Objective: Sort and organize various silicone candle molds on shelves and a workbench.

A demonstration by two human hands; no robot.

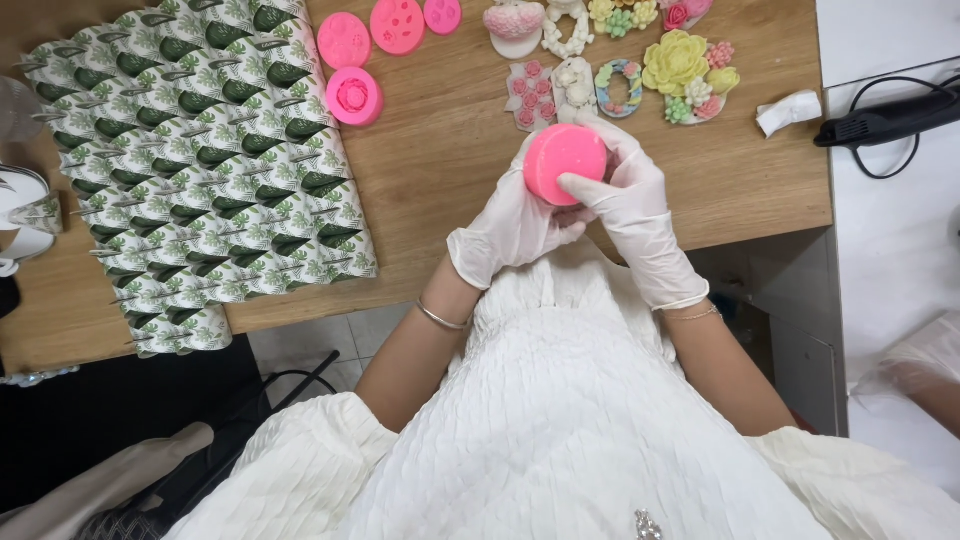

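Both my hands wear thin white gloves and hold a round pink silicone mould [562, 160] above the near edge of the wooden table [450, 150]. My left hand [512, 225] cups it from below and the left. My right hand [628, 200] grips its right side, fingers curled over the rim. Just beyond the mould lie small cast pieces shaped like flowers [530, 95] in pink, white and pastel colours.
A pink mould [354, 96] and three more pink moulds [396, 25] lie at the back. Rows of leaf-printed packets [200, 170] cover the left of the table. A yellow flower casting [675, 60], a crumpled tissue [787, 110] and a black corded tool [880, 122] lie at right.
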